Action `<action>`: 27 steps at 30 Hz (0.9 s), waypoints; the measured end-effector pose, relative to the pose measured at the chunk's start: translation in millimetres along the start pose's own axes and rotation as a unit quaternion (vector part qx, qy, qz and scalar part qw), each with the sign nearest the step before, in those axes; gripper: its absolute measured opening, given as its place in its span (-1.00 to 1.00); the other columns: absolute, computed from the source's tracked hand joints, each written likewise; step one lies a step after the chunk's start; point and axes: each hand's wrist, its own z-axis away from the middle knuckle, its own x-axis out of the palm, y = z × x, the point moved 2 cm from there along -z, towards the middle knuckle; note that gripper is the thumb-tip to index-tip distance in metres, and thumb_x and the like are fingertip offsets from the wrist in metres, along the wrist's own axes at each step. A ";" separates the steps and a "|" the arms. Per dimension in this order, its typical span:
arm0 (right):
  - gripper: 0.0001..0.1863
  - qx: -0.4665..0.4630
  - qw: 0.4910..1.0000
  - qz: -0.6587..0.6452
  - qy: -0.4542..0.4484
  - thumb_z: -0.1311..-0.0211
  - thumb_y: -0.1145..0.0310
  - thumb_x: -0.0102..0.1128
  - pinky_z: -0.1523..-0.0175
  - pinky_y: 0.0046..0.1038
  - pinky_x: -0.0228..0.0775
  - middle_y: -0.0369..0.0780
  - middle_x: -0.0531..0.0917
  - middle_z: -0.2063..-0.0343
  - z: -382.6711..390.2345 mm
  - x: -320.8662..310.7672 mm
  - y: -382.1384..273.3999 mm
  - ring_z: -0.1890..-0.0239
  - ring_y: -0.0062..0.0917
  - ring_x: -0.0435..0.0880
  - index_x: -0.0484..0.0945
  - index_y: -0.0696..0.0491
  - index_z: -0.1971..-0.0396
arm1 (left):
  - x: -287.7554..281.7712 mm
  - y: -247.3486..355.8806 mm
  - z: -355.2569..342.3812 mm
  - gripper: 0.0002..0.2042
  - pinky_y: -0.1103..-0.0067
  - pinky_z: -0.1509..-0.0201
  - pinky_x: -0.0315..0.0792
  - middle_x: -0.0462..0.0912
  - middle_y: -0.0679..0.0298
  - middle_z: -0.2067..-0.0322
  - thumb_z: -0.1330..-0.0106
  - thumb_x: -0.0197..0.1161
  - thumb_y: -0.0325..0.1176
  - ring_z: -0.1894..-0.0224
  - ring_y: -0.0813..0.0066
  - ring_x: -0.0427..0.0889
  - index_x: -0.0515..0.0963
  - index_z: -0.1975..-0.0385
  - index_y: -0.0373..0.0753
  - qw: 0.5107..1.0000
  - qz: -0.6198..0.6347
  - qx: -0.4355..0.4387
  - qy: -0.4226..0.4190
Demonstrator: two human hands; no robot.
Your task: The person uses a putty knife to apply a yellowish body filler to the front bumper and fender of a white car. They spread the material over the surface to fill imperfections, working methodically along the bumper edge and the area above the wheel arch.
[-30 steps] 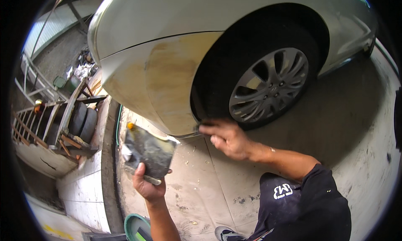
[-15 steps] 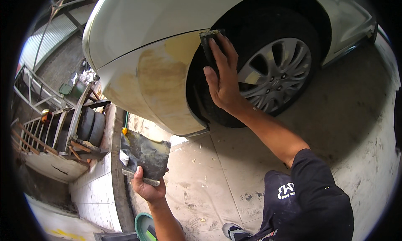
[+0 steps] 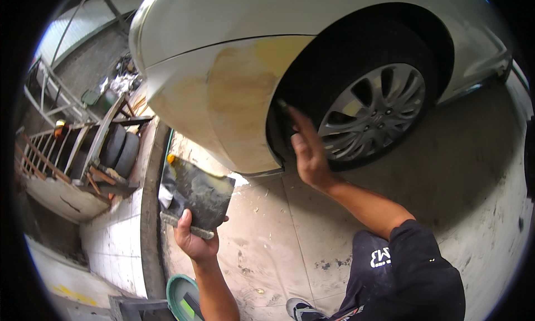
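Observation:
My left hand (image 3: 196,242) grips the lower edge of a dark square mixing board (image 3: 203,192). Pale yellow putty is smeared over it, with a bright yellow-orange blob (image 3: 171,159) at its upper left corner and a white patch along the left side. Just beside the wheel arch, my right hand (image 3: 311,156) has its fingers pointing up along a thin dark putty spreader (image 3: 283,104), seen nearly edge-on and hard to make out against the tyre. Left of it is the pale car's bumper corner (image 3: 239,103), coated in tan and yellow filler.
The wheel (image 3: 384,106) stands to the right of my right hand. A green round tub (image 3: 171,290) sits below my left forearm. At the left, old tyres (image 3: 127,153) and a metal frame (image 3: 92,153) rest by a white-tiled ledge (image 3: 114,248). Stained floor tiles (image 3: 262,248) lie beneath.
My right hand has dropped from the top of the filler at the arch edge to lower beside the tyre, and the spreader has turned edge-on. The left hand keeps holding the board.

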 end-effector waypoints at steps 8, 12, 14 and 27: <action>-0.59 0.005 0.945 -0.264 -0.194 -0.33 0.36 -0.19 -0.22 -0.34 0.25 -0.04 0.49 -0.06 21.3 -1.2 -63.6 -0.14 -0.30 0.45 0.42 0.24 -0.08 | 17.0 -27.2 5.4 -0.48 0.11 0.34 0.65 0.43 -0.14 -0.01 -0.29 -0.03 -0.34 0.07 -0.18 0.55 0.06 -0.21 -0.40 0.984 0.054 -0.141 -0.091; -0.59 -0.012 0.963 -0.170 -0.209 -0.20 0.51 -0.03 -0.22 -0.34 0.27 0.00 0.52 -0.03 30.4 5.6 -66.1 -0.14 -0.22 0.46 0.42 0.24 -0.07 | 18.1 -29.3 8.5 -0.52 0.16 0.34 0.67 0.46 -0.12 0.03 -0.24 0.04 -0.44 0.10 -0.06 0.59 0.17 -0.15 -0.43 0.987 -0.012 -0.116 -0.107; -0.59 -0.003 0.961 -0.166 -0.220 -0.17 0.58 -0.03 -0.20 -0.35 0.29 -0.01 0.52 -0.02 37.1 9.3 -63.8 -0.14 -0.22 0.46 0.42 0.24 -0.07 | 15.9 -22.8 11.1 -0.54 0.18 0.33 0.67 0.47 -0.11 0.04 -0.22 0.06 -0.46 0.12 -0.02 0.60 0.20 -0.13 -0.43 0.990 -0.009 -0.103 -0.093; -0.62 0.167 0.706 0.058 -0.686 -0.20 0.42 0.09 0.01 -0.25 0.39 -0.17 0.60 0.11 120.0 21.0 -22.2 0.07 -0.25 0.54 0.50 -0.12 -0.05 | -14.2 59.9 -8.6 -0.57 0.20 0.32 0.66 0.53 -0.03 0.09 -0.30 0.01 -0.41 0.14 0.04 0.63 0.23 -0.13 -0.46 0.988 -0.075 0.134 0.002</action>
